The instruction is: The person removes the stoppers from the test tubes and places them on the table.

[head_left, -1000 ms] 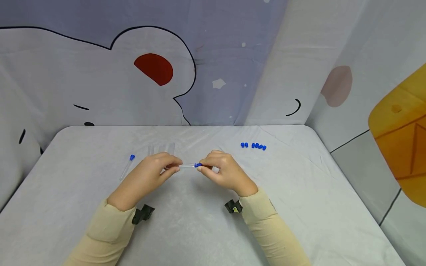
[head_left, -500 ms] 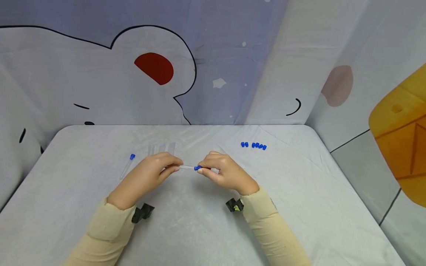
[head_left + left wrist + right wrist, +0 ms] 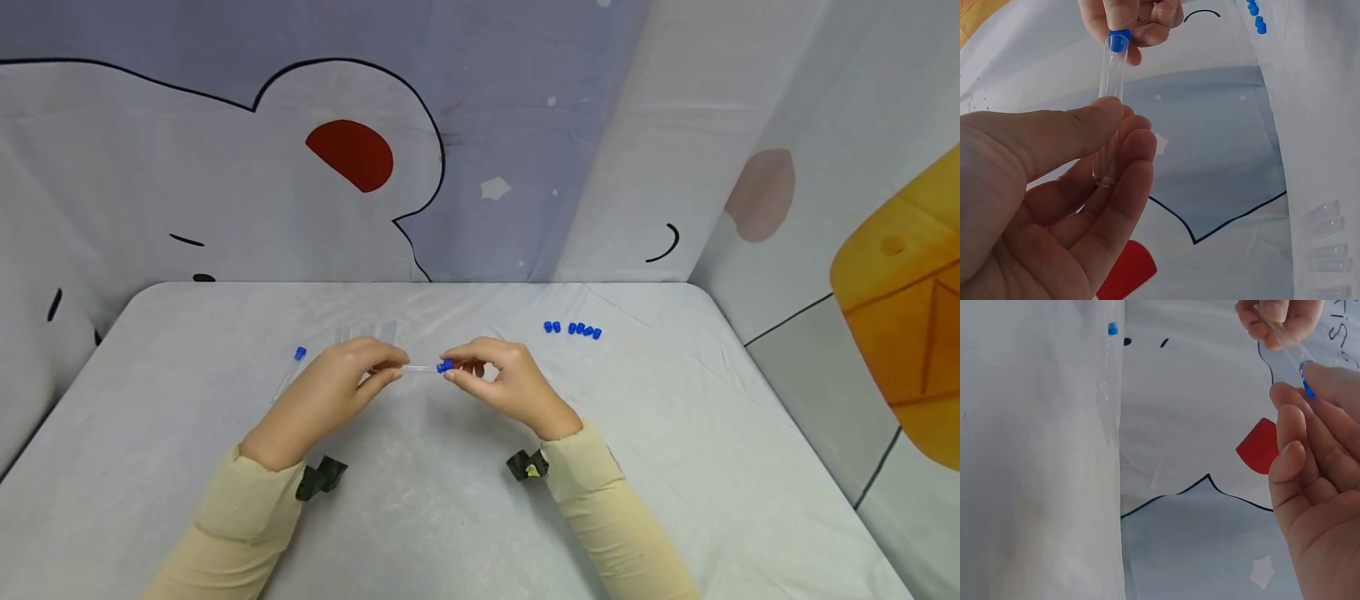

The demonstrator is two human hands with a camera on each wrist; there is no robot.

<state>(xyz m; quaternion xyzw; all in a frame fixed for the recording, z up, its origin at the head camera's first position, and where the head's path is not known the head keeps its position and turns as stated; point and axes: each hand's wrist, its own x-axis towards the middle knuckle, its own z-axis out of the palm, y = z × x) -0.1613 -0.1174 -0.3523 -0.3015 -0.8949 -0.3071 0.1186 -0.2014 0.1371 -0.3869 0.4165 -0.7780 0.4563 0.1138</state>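
My left hand (image 3: 330,396) pinches a clear test tube (image 3: 420,368) between thumb and fingers, its rounded end towards the palm. At the tube's mouth sits a blue cap (image 3: 1119,40), its lower part inside the glass-clear rim in the left wrist view. My right hand (image 3: 513,385) holds that cap between thumb and index finger; the other fingers are bent beside it in the right wrist view. Both hands are above the table's middle, with the tube lying nearly level between them in the head view.
Several loose blue caps (image 3: 572,328) lie at the back right of the white-covered table (image 3: 450,517). Behind my left hand are several clear tubes (image 3: 387,332), partly hidden. A tube with a blue cap (image 3: 300,353) lies left of my left forearm. A printed cloth (image 3: 525,167) hangs behind.
The cap end of the tube dipped slightly, then rose again. My right fingers have shifted on the cap, showing more of it. My left hand keeps its hold, and the table items stay put.
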